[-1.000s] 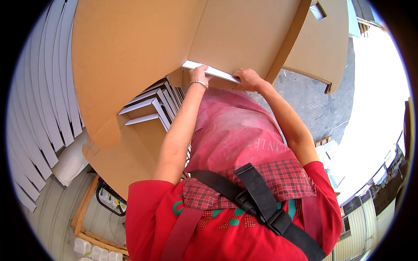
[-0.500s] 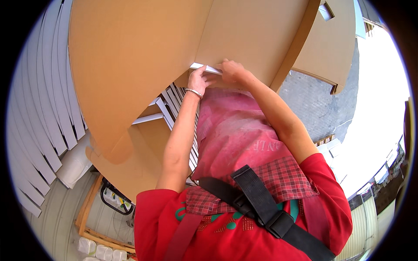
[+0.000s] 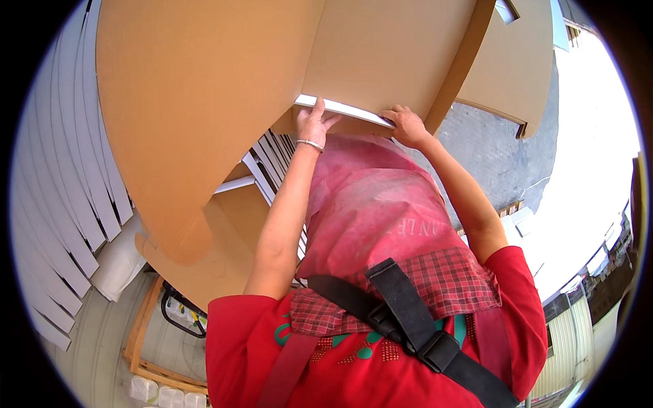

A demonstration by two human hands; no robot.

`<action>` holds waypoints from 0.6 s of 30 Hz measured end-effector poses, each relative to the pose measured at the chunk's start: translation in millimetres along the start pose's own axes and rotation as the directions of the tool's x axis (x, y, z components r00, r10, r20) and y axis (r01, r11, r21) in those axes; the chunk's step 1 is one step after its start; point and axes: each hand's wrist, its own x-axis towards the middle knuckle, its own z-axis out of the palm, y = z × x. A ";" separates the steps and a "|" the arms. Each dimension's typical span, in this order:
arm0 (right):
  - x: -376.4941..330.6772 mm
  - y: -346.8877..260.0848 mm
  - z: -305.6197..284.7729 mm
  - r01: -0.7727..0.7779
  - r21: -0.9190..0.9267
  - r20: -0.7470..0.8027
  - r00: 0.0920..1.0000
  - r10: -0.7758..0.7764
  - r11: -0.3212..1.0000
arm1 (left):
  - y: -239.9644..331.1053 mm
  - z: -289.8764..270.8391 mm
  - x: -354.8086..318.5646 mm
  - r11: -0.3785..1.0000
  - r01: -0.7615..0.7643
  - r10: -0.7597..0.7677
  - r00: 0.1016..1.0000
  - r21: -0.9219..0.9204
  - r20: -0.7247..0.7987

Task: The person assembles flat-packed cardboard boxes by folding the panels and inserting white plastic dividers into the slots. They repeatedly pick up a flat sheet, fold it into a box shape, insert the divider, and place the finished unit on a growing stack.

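Observation:
A large brown cardboard box stands open in front of me, a wide flap spreading to its left. Along the box's near edge lies a narrow white edge strip. My left hand pinches the strip near its left end, thumb on top and fingers below. At the strip's right end, my right hand bends its fingers over the edge; its fingertips are partly hidden.
Long white strips are stacked at the left beside a white wrapped roll. Another cardboard piece stands at the right over grey floor. A wooden frame lies lower left. White slats show under the flap.
My right hand has slid right along the box edge, uncovering more of the white edge strip. My left hand stays near the strip's left end.

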 end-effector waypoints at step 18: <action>-40.3 62.3 -71.8 -0.080 0.540 -0.663 0.573 0.483 0.838 | -32.6 35.7 -10.3 0.998 -0.033 0.023 0.986 -0.059 -0.163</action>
